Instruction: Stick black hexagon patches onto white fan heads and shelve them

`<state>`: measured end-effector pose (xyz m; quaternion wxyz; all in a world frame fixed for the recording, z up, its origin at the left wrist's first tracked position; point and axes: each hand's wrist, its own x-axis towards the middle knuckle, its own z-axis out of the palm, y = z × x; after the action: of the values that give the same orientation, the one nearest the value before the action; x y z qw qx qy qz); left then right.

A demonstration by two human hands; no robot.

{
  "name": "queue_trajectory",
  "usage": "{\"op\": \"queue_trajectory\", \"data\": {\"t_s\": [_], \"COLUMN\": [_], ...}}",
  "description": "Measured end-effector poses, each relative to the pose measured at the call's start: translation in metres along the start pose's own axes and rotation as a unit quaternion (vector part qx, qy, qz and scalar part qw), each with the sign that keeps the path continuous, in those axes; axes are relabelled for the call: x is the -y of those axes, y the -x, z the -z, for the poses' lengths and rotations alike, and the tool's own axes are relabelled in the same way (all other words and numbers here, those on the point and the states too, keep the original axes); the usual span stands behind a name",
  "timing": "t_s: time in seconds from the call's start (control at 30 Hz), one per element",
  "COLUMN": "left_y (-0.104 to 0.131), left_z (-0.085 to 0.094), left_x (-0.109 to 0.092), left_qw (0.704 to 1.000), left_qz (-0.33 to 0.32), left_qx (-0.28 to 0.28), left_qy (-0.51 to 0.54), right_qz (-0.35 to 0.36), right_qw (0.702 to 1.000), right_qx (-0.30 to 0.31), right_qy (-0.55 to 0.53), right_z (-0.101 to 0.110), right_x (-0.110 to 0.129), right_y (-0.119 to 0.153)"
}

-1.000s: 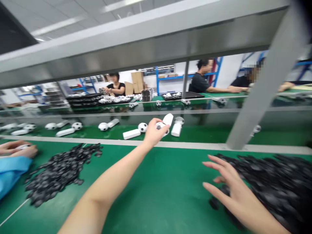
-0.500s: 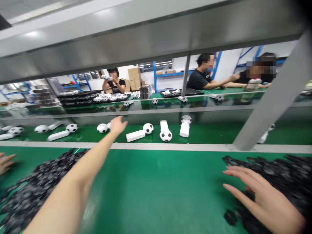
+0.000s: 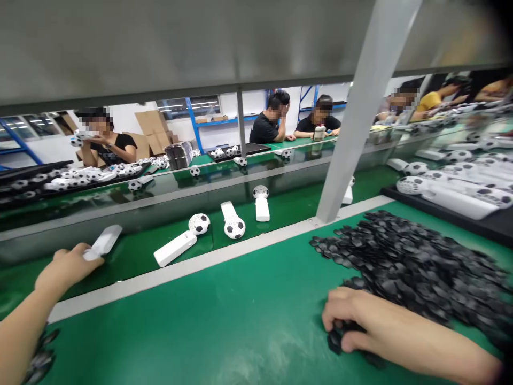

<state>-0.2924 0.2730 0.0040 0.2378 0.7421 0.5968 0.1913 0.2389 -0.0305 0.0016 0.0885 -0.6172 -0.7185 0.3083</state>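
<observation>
My left hand [image 3: 66, 270] reaches over the green channel beyond the metal strip. Its fingers close around the near end of a white-handled soccer-ball piece [image 3: 106, 239]; the ball end is hidden by the hand. To its right lie similar pieces: one angled [image 3: 176, 247], one with its ball toward me [image 3: 234, 227], and one with its ball away [image 3: 262, 207]. Low on the right, my right hand [image 3: 356, 318] has its fingers curled over small black flat pieces [image 3: 339, 339] at the near edge of a wide pile of them [image 3: 417, 262].
A slanted metal post [image 3: 348, 117] rises from the metal strip [image 3: 208, 256]. A black tray [image 3: 452, 208] of white soccer-ball pieces stands at the right. More black pieces [image 3: 42, 355] lie lower left. A person [image 3: 108, 144] across the line holds a similar piece; others sit farther right.
My view has swung right, showing the tray. My left hand has closed on a white soccer-ball piece. My right hand has gone from spread fingers to curled over black pieces.
</observation>
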Motion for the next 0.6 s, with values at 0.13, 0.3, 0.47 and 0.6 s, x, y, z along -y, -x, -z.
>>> {"op": "queue_trajectory", "data": {"t_s": [0.13, 0.3, 0.47, 0.6], "left_y": [0.039, 0.110, 0.158, 0.163], "left_z": [0.002, -0.051, -0.110, -0.127], "left_x": [-0.050, -0.130, -0.195, -0.228], "left_qw": [0.970, 0.972, 0.949, 0.921], "left_qz": [0.108, 0.023, -0.100, -0.233], "left_qx": [-0.088, 0.031, 0.157, 0.198], "left_qy": [-0.198, -0.230, -0.254, -0.241], "right_qz": [0.027, 0.095, 0.132, 0.112], "right_qw": [0.999, 0.990, 0.981, 0.987], "right_qx": [-0.021, -0.052, -0.058, -0.048], "right_qy": [0.035, 0.088, 0.130, 0.107], "right_z": [-0.003, -0.013, -0.019, -0.017], "right_x": [0.006, 0.009, 0.012, 0.009], "right_y": [0.004, 0.007, 0.003, 0.000]}}
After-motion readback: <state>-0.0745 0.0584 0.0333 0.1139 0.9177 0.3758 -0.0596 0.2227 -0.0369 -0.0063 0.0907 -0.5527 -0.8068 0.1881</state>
